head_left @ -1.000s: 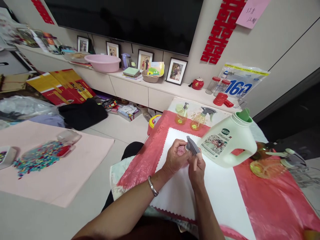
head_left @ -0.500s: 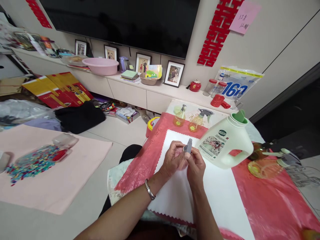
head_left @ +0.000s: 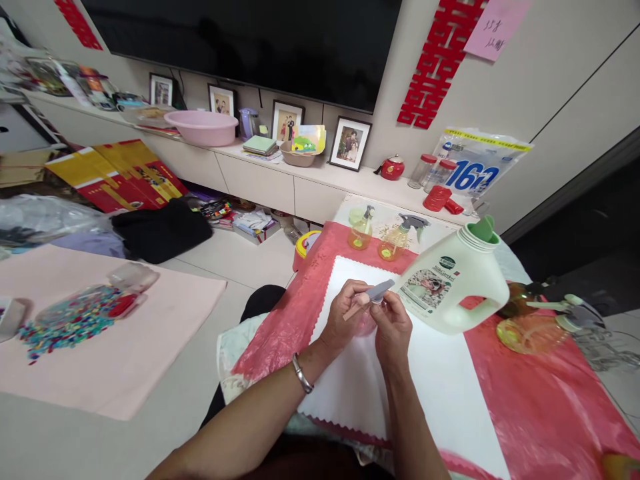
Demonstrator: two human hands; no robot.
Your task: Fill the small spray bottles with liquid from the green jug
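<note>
I have my left hand (head_left: 345,320) wrapped around a small pink bottle (head_left: 366,325), fingers closed on it. My right hand (head_left: 393,327) pinches the grey spray head (head_left: 377,292) at the bottle's top, just above my fingertips. The big white jug (head_left: 450,283) stands just right of my right fingers.

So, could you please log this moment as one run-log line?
left hand: grips pink bottle | right hand: on grey trigger sprayer | detergent jug: beside, open
</note>
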